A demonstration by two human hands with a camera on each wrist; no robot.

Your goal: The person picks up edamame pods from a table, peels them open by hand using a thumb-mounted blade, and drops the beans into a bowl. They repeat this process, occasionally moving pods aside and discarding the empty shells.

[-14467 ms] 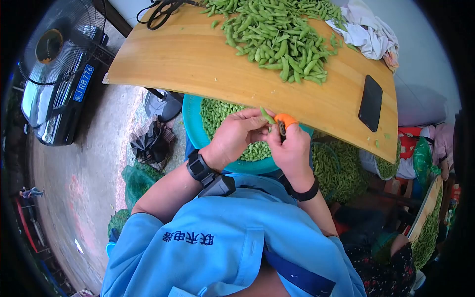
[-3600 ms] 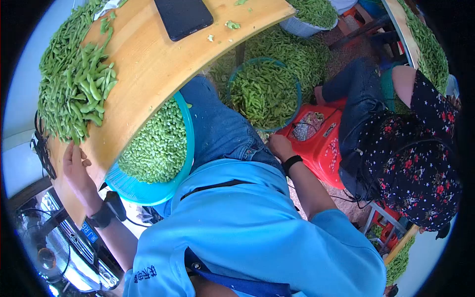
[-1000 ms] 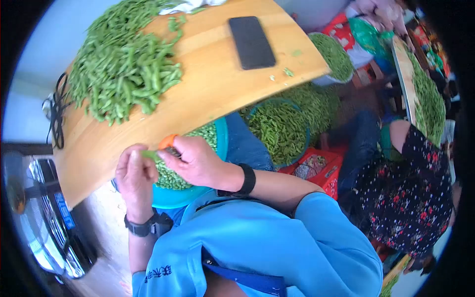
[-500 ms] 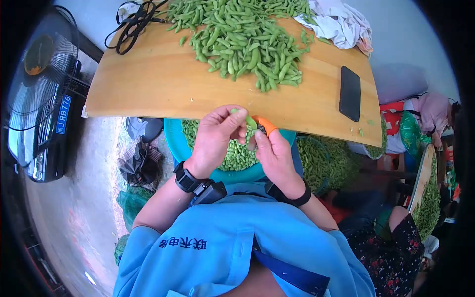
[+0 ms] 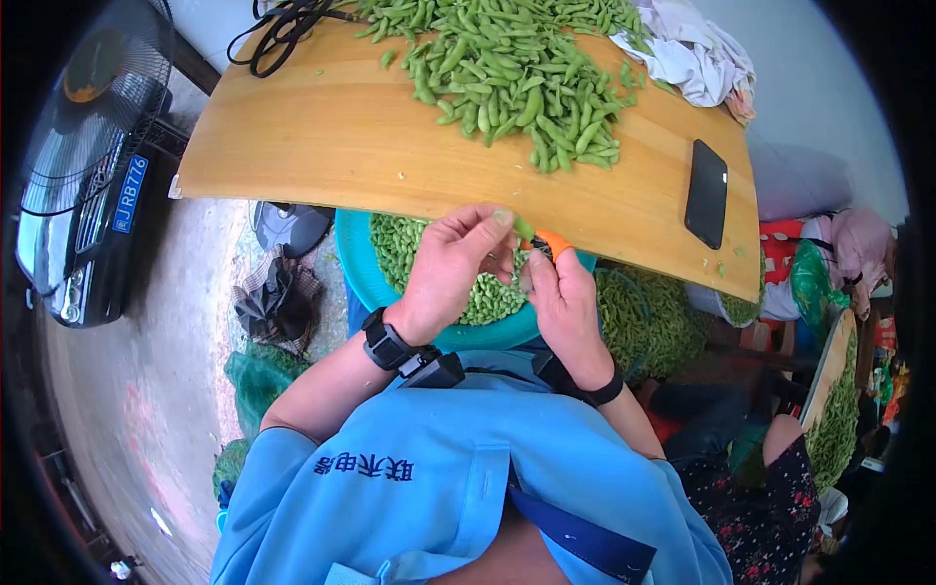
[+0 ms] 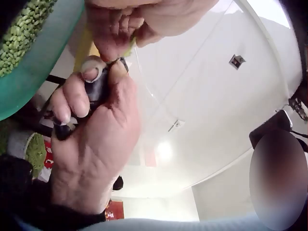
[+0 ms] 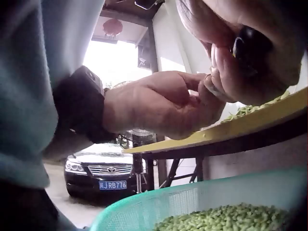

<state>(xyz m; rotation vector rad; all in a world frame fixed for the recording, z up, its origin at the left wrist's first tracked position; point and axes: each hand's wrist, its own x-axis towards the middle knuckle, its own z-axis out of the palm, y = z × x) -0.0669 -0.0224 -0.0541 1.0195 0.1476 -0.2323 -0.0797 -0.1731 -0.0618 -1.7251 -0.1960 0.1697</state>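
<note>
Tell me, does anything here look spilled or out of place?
A few green pod scraps lie loose on the wooden tabletop by the black phone, apart from the big pod pile. Otherwise nothing stands out.

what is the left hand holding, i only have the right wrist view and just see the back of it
Observer: In the head view the left hand pinches a green pod at its fingertips, above the teal basin.
Operator: and the dark thing in my right hand, what is it
Observer: The right hand grips a small tool with an orange end; the left wrist view shows its dark handle under the thumb.
Operator: more pods anywhere
Observer: Yes, a heap of pods lies on the wooden tabletop, with a black phone near its right edge.
</note>
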